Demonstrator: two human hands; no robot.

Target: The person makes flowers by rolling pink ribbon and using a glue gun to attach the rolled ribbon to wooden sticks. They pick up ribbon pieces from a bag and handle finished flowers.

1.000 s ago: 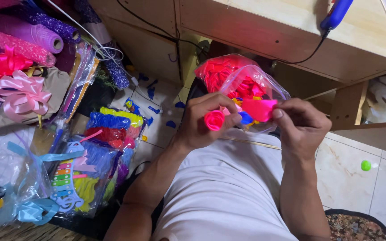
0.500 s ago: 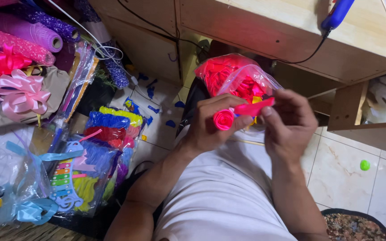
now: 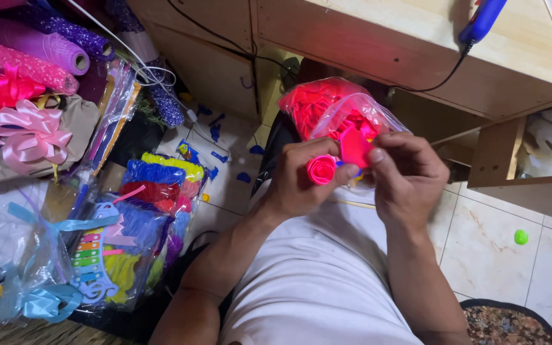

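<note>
Since a second ago, both hands have drawn closer together, and the flat pink petal piece (image 3: 354,147) now stands up right beside the rolled bright pink ribbon rose (image 3: 322,169) instead of lying across it.

One left hand (image 3: 301,182) and one right hand (image 3: 407,176) are in view, both belonging to the same person. The left hand is curled shut around the bottom of the rose, with the thumb and first fingers pinching it so the swirl faces up. The right hand is closed too, its thumb and fingertips pressing the one pink petal piece against the side of the rose. Both forearms come up from below and meet over the person's lap, in front of the white shirt (image 3: 321,287).

Just behind the hands sits one clear plastic bag full of pink petal pieces (image 3: 327,108). One blue glue gun (image 3: 483,19) lies on the pale wooden table (image 3: 416,45) above. One small green ball (image 3: 521,237) rests on the tiled floor (image 3: 480,236) to the right. On the left lie one big light pink ribbon bow (image 3: 27,134) and two rolls of mesh, one pink (image 3: 27,67) and one purple (image 3: 49,48).
</note>
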